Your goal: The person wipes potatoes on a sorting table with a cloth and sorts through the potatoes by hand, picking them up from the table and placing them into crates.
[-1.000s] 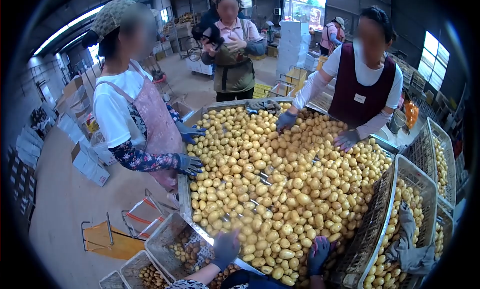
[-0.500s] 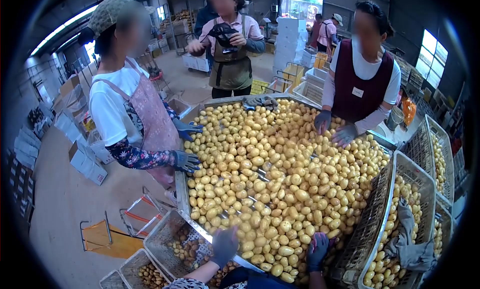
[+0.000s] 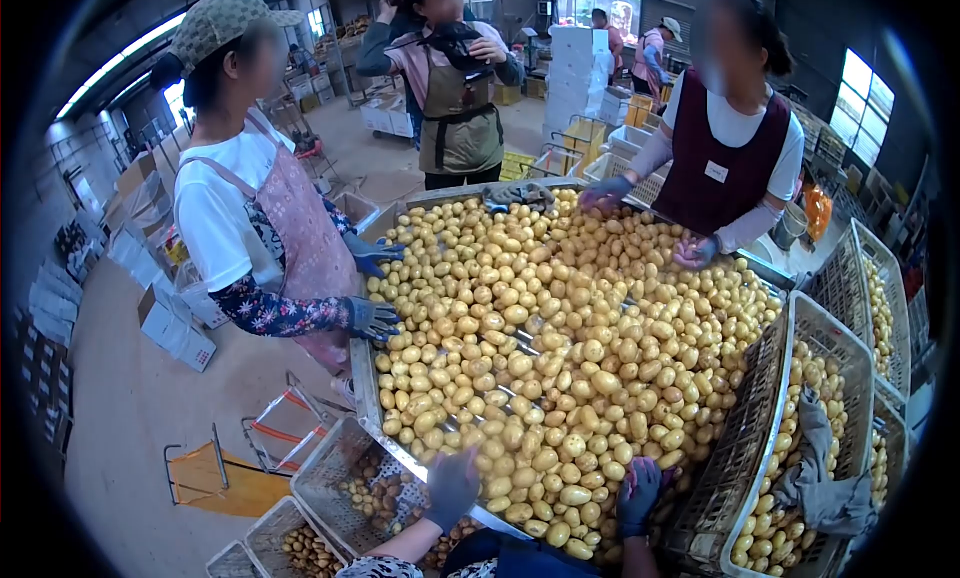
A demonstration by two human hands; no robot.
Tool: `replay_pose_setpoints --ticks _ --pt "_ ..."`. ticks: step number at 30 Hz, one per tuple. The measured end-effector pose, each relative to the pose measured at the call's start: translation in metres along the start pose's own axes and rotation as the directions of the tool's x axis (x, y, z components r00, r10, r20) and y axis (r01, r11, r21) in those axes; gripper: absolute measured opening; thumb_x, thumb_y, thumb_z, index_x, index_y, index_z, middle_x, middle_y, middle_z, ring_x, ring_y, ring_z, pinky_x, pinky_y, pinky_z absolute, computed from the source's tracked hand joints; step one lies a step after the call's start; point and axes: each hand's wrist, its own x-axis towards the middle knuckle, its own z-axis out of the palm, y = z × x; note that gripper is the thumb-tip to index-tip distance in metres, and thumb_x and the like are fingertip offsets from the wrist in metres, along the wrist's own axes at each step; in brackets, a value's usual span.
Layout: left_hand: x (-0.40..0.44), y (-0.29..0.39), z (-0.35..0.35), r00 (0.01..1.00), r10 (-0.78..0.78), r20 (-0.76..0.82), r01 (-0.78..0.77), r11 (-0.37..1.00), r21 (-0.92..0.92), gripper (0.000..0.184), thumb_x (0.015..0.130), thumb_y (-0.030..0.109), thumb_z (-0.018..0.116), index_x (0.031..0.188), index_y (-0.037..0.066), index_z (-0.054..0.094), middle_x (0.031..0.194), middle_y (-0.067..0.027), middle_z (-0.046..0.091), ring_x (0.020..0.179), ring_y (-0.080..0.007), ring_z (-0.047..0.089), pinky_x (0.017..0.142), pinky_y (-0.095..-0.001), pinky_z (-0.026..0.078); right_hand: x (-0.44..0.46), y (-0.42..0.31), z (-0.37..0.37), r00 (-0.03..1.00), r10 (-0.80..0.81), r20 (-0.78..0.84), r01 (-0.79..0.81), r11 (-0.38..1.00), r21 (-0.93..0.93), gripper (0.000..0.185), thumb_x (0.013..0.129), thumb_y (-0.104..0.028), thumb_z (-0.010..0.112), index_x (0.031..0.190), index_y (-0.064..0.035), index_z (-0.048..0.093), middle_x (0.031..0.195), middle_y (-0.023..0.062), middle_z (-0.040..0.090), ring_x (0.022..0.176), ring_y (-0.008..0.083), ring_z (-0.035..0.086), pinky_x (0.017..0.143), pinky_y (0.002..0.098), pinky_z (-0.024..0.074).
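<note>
A broad metal-edged table (image 3: 366,383) bears a thick layer of small yellow potatoes (image 3: 560,378). My left hand (image 3: 453,490), in a dark grey glove, is over the near rim at the potatoes' edge; its fingers reach forward, slightly blurred. To the right, my right hand (image 3: 636,496) rests against the near potatoes, its gloved fingers loosely bent and apart, their tips purplish. No potato shows clearly in either hand. Below my left hand, a plastic crate (image 3: 335,453) holds smaller, darker potatoes. Close to my right hand leans a tall crate (image 3: 735,448) of yellow potatoes.
At the left, a co-worker's gloved hands (image 3: 372,318) lie on the table edge. Across the table, another's hands (image 3: 697,252) are over the potatoes. A person in an apron (image 3: 460,128) stands behind. A grey cloth (image 3: 825,478) hangs over the right crate. Yellow-orange stools (image 3: 215,478) stand left.
The co-worker across the table has drawn both hands apart, lifting them off the potatoes. The person behind has raised an arm to the head. My hands have barely moved.
</note>
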Motion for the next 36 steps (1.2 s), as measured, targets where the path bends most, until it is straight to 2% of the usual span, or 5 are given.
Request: replay_pose_setpoints --ticks 24,26,29,32,36 --pt "0.003 0.002 0.0 1.0 -0.005 -0.022 0.005 1.0 -0.011 0.029 0.091 0.02 0.048 0.114 0.01 0.062 0.092 -0.0092 0.066 0.091 -0.0265 0.062 0.096 -0.0469 0.04 -0.005 0.011 0.008 1.0 0.021 -0.003 -0.021 0.999 0.044 0.03 0.081 -0.013 0.055 0.107 -0.0001 0.061 0.112 0.0164 0.061 0.113 0.0371 0.051 0.103 0.048 0.0338" --pt "0.003 -0.001 -0.004 0.997 -0.035 0.072 0.037 0.999 -0.022 0.032 0.09 0.02 0.048 0.118 0.008 0.059 0.102 -0.0118 0.064 0.099 -0.0291 0.06 0.098 -0.0479 0.037 0.003 0.01 0.007 0.996 -0.083 -0.021 0.084 0.995 0.053 0.03 0.08 -0.01 0.057 0.108 -0.0003 0.061 0.114 0.0164 0.06 0.114 0.0367 0.051 0.104 0.0458 0.0343" --pt "0.001 0.0 0.007 0.998 0.008 -0.057 -0.006 1.0 0.026 0.043 0.087 0.022 0.052 0.126 0.005 0.051 0.123 -0.0175 0.051 0.115 -0.0357 0.046 0.101 -0.0494 0.032 0.002 -0.002 -0.011 0.999 0.041 0.029 -0.04 0.999 -0.027 0.039 0.079 -0.007 0.061 0.118 -0.0055 0.058 0.127 0.0173 0.052 0.121 0.0355 0.046 0.103 0.0434 0.0339" --pt "0.008 0.016 0.011 0.99 0.102 -0.096 -0.091 0.989 0.115 0.053 0.085 0.03 0.057 0.131 0.007 0.046 0.132 -0.02 0.041 0.121 -0.0375 0.038 0.099 -0.056 0.027 0.004 -0.018 -0.022 0.987 0.159 -0.025 -0.151 0.971 0.188 0.041 0.082 -0.011 0.061 0.123 -0.0071 0.057 0.133 0.0185 0.048 0.127 0.0366 0.041 0.106 0.0433 0.0301" --pt "0.018 0.066 0.019 0.954 0.195 0.226 -0.246 0.944 0.221 0.068 0.082 0.054 0.058 0.135 0.015 0.043 0.139 -0.0165 0.036 0.13 -0.0435 0.028 0.1 -0.0657 0.017 0.012 -0.03 -0.032 0.98 0.198 0.034 -0.19 0.967 -0.172 0.047 0.085 -0.016 0.061 0.131 -0.0098 0.052 0.144 0.017 0.038 0.139 0.0395 0.021 0.112 0.0514 0.0124"
